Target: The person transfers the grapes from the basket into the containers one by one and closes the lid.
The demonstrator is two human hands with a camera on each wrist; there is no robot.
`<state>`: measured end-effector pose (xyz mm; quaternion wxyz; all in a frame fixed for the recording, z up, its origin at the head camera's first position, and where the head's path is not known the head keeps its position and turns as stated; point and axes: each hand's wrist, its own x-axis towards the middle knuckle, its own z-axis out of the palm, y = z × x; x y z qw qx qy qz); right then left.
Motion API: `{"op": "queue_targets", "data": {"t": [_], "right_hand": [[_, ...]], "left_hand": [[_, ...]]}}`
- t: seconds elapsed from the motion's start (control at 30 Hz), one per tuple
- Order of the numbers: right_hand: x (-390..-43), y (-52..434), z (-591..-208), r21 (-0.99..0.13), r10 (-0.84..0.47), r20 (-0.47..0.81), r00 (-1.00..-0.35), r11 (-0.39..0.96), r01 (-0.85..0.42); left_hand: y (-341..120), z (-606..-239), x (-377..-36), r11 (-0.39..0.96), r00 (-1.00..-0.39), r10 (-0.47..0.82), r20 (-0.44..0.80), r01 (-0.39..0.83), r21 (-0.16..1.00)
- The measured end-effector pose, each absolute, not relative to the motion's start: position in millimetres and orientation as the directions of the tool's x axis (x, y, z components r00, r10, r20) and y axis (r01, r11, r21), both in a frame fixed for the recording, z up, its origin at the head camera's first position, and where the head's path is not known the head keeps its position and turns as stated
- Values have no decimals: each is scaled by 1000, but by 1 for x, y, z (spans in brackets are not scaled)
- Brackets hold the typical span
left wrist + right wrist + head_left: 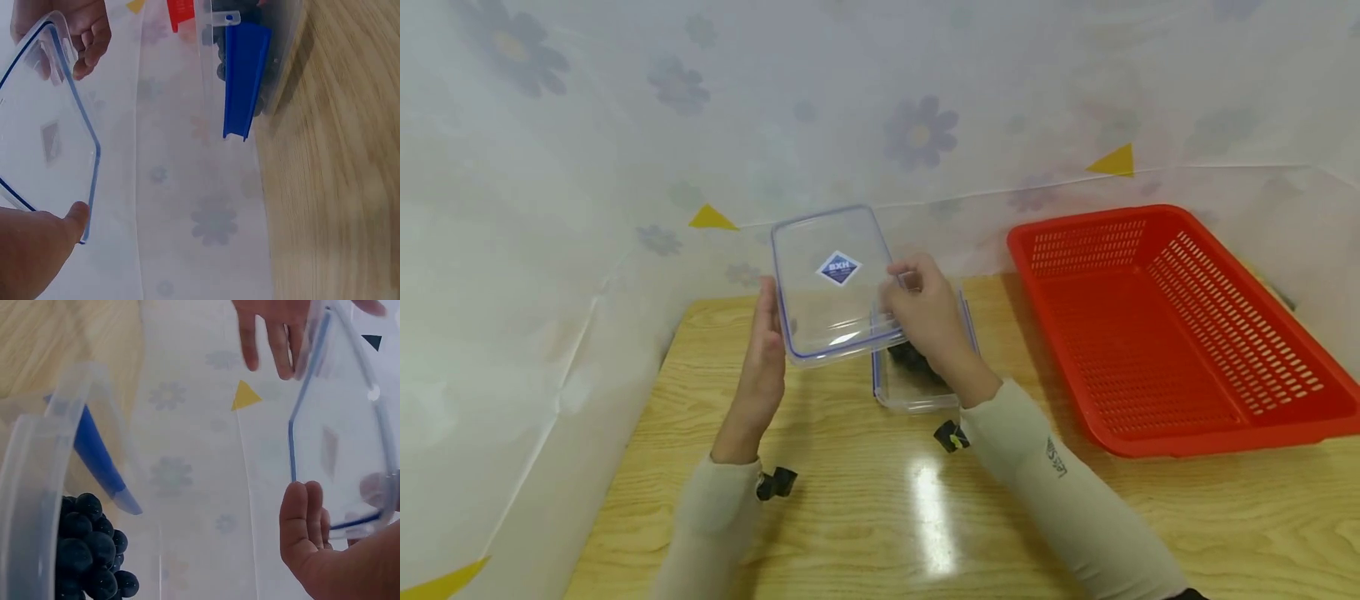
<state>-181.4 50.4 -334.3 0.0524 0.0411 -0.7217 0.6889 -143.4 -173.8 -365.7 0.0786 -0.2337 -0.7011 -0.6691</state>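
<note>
In the head view, grapes (910, 358) were partly hidden by the blurred right hand (931, 317); fine print on the label (838, 268) could not be read. The lid (70, 161) was cropped in the left wrist view.

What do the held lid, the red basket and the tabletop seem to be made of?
Lid: probably clear, glossy plastic; the backdrop shows through and it catches glare.
Basket: likely moulded plastic, smooth-looking, evenly coloured, with slotted sides.
Tabletop: wood or wood-look laminate; grain lines and a bright reflection suggest a shiny finish.
</note>
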Motion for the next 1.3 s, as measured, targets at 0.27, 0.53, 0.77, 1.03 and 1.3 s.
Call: {"op": "queue_targets", "data": {"t": [0.27, 0.53, 0.77, 1.03, 1.3], "right_hand": [[-176, 52, -342, -979, -10, 201, -980, 43, -201], [-177, 67, -348, -958, -165, 279, -946, 28, -287], [-183, 92, -352, -958, -150, 273, -950, 46, -282], [-182, 102, -359, -955, -183, 286, -941, 28, -295], [-172, 102, -361, -970, -192, 228, -954, 44, -241]], "left_hand": [[-152, -366, -141, -64, -904, 188, 384, 379, 923], [-137, -370, -143, -110, -935, 124, 332, 319, 941], [-116, -376, -139, -123, -954, 105, 282, 269, 955], [-112, -379, -134, -145, -938, 140, 316, 296, 944], [-110, -381, -142, -175, -942, 140, 306, 280, 944]]}}
